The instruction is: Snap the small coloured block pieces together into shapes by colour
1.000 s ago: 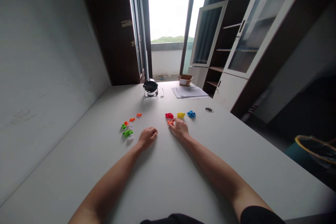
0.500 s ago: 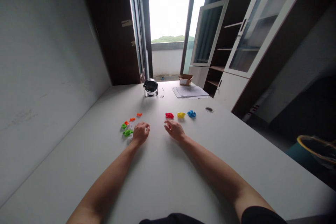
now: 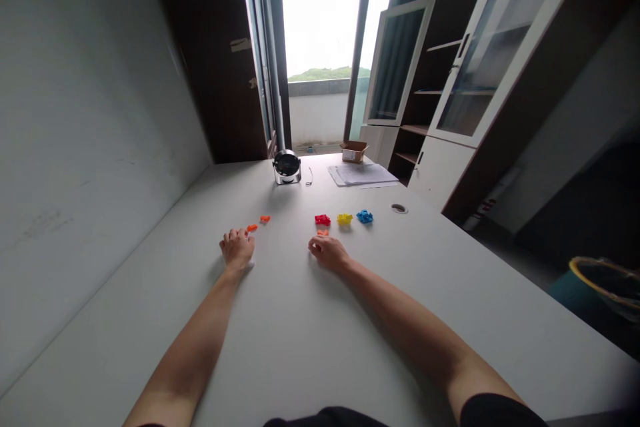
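Observation:
My left hand (image 3: 237, 248) is at the left, palm down over a small pile of plastic pieces, fingers apart and bent downward. It hides most of the pile; a bit of a white piece (image 3: 251, 264) shows beside the wrist. Two orange pieces (image 3: 252, 227) (image 3: 265, 219) lie just beyond its fingertips. My right hand (image 3: 328, 253) rests near the table's middle, fingers loosely curved with a gap and nothing visible between them. Against its far side lies an orange piece (image 3: 323, 233). Behind that, red (image 3: 323, 220), yellow (image 3: 345, 219) and blue (image 3: 365, 216) clusters form a row.
The white table (image 3: 310, 347) meets a wall on the left. Farther back stand a round black lamp-like device (image 3: 287, 165), papers (image 3: 363, 175) and an open cardboard box (image 3: 354, 152). A cable hole (image 3: 399, 209) sits near the right edge. A glass-door cabinet (image 3: 450, 93) stands beyond.
My left hand has moved left onto the pile, covering the green pieces. My right hand has drawn back slightly, and an orange piece now shows in front of the red cluster.

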The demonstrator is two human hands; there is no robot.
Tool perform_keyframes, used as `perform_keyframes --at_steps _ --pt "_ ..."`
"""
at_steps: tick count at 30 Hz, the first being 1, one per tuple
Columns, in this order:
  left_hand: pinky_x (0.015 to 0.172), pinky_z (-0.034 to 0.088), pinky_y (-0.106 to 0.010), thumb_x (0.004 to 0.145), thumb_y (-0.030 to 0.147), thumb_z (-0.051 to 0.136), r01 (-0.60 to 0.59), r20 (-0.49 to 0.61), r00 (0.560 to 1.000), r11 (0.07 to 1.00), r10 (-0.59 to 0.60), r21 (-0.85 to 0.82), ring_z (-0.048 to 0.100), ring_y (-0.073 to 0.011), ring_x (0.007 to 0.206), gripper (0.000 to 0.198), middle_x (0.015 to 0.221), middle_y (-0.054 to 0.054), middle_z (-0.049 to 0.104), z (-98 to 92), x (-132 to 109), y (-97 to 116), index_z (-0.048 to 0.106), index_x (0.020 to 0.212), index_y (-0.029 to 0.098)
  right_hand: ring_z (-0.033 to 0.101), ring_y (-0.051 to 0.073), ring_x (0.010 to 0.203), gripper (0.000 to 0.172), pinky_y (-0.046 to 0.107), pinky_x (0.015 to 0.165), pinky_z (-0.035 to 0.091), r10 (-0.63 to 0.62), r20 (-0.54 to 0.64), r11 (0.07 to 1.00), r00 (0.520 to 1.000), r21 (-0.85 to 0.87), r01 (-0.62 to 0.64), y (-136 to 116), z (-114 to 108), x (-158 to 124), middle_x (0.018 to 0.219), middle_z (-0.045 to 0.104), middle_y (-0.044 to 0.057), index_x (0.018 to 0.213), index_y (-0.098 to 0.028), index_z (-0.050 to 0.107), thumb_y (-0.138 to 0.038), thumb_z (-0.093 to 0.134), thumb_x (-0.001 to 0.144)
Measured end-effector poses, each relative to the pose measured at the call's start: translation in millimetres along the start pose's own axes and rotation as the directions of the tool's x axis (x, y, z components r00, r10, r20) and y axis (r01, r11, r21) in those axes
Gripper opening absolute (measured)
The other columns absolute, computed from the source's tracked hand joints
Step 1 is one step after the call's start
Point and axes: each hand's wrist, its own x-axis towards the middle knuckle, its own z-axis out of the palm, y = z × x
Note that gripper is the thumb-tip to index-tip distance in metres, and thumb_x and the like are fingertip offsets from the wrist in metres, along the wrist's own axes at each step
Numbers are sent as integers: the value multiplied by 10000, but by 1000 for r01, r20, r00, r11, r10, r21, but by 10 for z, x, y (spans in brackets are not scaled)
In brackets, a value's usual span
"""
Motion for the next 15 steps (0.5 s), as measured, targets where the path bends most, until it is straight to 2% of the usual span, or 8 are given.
perform_keyframes --at_steps 8,15 --pt "917 362 -466 901 347 471 8 -45 999 1000 -8 16 482 -350 1126 334 1154 -167 618 -27 -16 35 701 1097 203 581 133 731 135 221 707 392 22 20 1000 1000 -7 -22 17 17 1 836 672 11 917 -219 697 -237 564 930" --pt "918 338 -492 916 398 441 -4 -8 1000 1000 4 23 457 -362 1125 387 1166 -174 630 -13 -25 3 722 1105 211 566 128 716 130 218 690 381 21 14 1000 1000 -1 -21 6 13 2 824 663 11 899 -212 698 -220 570 922"
